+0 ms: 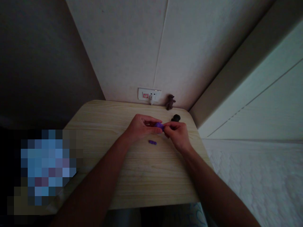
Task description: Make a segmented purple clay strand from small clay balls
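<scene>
Left hand (139, 127) and right hand (178, 134) meet over the worktop (132, 179) in the head view, both on one purple lump (159, 125). The left hand is clamped on the lump, its thumb on the near side and its fingers on the far side. The right hand has its thumb and fingertips pinched on the lump's right end; they cover that end, so its shape there cannot be told.

On the pale wooden worktop, just below the purple lump as seen here, lies a short purple strip (152, 142) with a bumpy outline, apart from both hands. Just beyond the right hand is a black lump (176, 118) with a rounded top, its lower part partly hidden by that hand. Farther back, a small brown figure (170, 102) stands upright at the far edge of the worktop, close to the wall (132, 47).

A white wall socket (140, 94) sits just above that edge, to the left of the brown figure; it holds a white plug (151, 100), and a reddish square shows on its left half. Right of the worktop is a pale quilted cover (258, 183). A patch at the lower left is blurred into blocks, and what it covers cannot be told.
</scene>
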The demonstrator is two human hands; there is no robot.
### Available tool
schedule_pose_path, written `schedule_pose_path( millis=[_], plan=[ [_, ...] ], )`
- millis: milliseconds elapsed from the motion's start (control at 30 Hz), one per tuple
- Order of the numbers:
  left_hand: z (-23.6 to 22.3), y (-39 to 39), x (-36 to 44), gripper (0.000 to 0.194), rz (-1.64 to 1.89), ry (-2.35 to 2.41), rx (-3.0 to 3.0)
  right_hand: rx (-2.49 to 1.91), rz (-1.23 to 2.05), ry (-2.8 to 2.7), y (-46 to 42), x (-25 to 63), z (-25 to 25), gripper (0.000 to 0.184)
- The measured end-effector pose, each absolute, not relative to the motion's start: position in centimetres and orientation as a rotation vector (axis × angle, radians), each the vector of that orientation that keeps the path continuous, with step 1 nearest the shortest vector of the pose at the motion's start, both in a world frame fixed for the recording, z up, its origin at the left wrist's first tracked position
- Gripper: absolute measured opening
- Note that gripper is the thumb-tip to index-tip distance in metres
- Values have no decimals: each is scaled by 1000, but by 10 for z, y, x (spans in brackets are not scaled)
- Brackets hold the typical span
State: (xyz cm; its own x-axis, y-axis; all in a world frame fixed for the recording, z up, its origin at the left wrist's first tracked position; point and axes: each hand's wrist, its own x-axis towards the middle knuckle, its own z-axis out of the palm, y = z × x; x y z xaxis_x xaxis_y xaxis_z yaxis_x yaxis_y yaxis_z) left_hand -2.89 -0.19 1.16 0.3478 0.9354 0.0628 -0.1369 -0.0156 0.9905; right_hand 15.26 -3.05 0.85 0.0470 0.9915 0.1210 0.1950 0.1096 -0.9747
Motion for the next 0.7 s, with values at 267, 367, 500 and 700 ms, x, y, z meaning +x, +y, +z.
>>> schedule_pose_path(
  millis=[267,367,500,700],
  plan=[
    [11,2,-35,51,1103,813,1240,-1104,1197,-1336,-28,155,10,12],
    [10,2,-33,50,1081,776,1271,-1105,1241,-1328,-25,157,6,11],
    [8,1,-30,45,1059,757,1336,-1190,1199,-1328,-25,157,1,13],
    [9,0,-28,40,1043,757,1340,-1261,1114,-1295,-27,156,0,9]
  ],
)
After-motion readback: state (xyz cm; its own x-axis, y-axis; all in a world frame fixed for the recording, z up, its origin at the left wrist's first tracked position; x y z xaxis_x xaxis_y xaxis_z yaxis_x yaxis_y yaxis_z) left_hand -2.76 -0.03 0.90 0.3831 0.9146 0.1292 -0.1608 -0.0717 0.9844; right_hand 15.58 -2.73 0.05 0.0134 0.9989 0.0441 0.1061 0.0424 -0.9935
